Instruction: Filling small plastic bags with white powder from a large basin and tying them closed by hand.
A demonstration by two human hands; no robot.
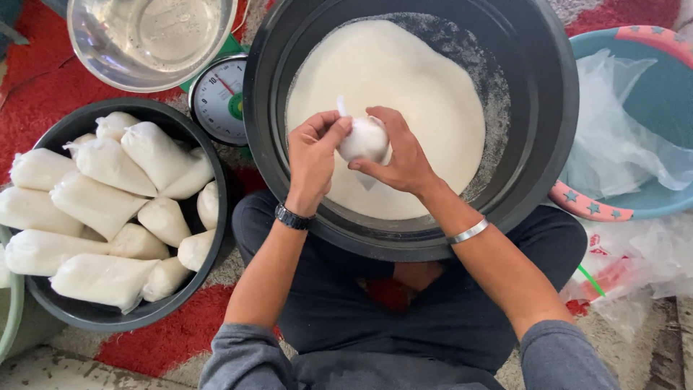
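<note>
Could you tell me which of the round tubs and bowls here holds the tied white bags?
The black tub on the left, piled with tied white bags. The large black tub under the hands holds loose white grain.

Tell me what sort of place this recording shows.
Probably a home floor used for hand-packing white powder or grain for sale: a large black tub of it, a basin of filled bags, a dial scale, and both hands, left and right, closing a small bag.
</note>
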